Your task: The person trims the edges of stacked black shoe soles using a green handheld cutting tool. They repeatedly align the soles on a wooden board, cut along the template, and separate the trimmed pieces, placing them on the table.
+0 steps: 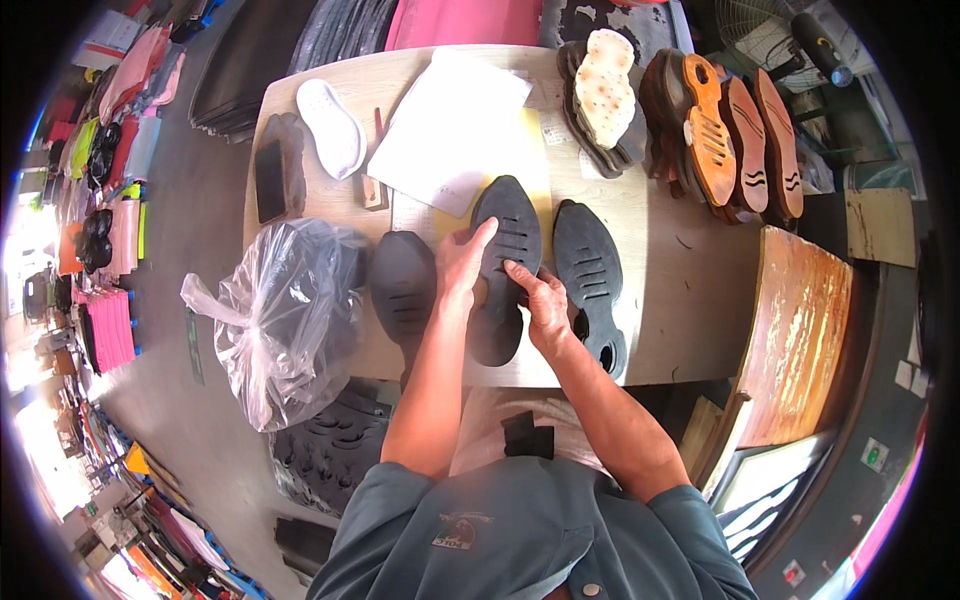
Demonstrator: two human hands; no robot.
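Between my two hands is a dark grey shoe sole (512, 208) with a row of short slots across its forepart, held over the near edge of the table. My left hand (464, 262) grips its left side, thumb lying on top near the slots. From the right, my right hand (545, 300) pinches the sole's middle, its thumb pressing on the upper face; the fingers underneath are mostly hidden. Another dark slotted sole (402, 270) lies to the left, partly covered by my left forearm. On the right rests a third dark sole (586, 245) with slots and round openings at its heel.
A knotted clear plastic bag (290, 310) with dark contents sits at the table's (685, 300) left edge. Beyond are white paper sheets (455, 115), a white sole (333, 130) and a dark phone (270, 180). Stacked soles (605, 95) and upright orange soles (710, 135) stand far right.
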